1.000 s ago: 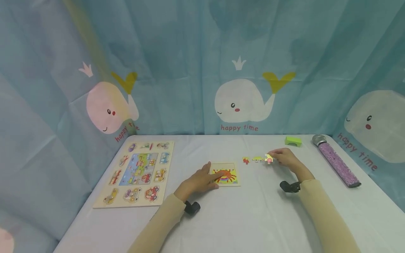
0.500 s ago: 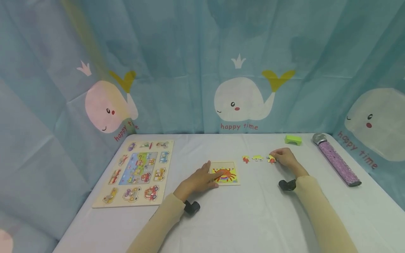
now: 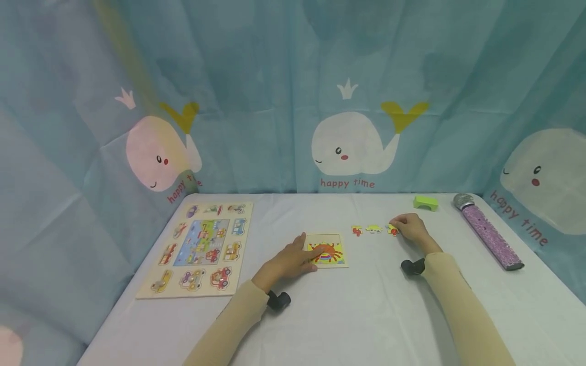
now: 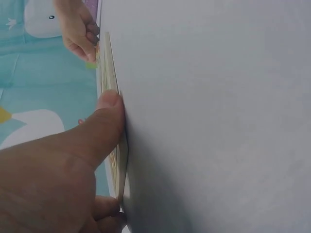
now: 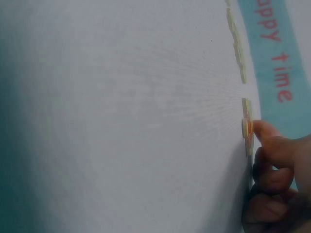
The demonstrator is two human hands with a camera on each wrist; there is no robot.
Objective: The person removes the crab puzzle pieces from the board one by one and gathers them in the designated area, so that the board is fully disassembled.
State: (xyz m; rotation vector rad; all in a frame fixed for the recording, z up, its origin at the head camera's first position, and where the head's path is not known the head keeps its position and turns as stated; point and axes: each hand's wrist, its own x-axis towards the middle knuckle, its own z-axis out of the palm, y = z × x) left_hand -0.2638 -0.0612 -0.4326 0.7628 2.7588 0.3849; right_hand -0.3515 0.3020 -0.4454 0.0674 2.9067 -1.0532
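My left hand (image 3: pixel 290 259) rests on a small square wooden jigsaw board (image 3: pixel 339 266) with a red crab picture. One finger stretches over the picture, and in the left wrist view the thumb (image 4: pixel 109 109) presses the board's near edge. Right of the board, three loose jigsaw pieces lie in a row: a red-and-yellow one (image 3: pixel 357 231), a mostly yellow one (image 3: pixel 373 229) and a red-and-yellow one (image 3: pixel 391 229) at the right end. My right hand (image 3: pixel 412 227) pinches that last piece by its right side, low over the tabletop; the fingers partly cover it.
At the left lies a larger wooden vehicle puzzle board (image 3: pixel 201 244). A green arch block (image 3: pixel 426 203) sits at the back right, beside a purple glittery microphone (image 3: pixel 490 231). A whale-print curtain (image 3: pixel 256 101) stands behind the white table (image 3: pixel 339 320).
My right hand has shifted slightly right and lowered the piece, which now shows more red and stands apart from the middle piece. The left hand stays on the crab board.
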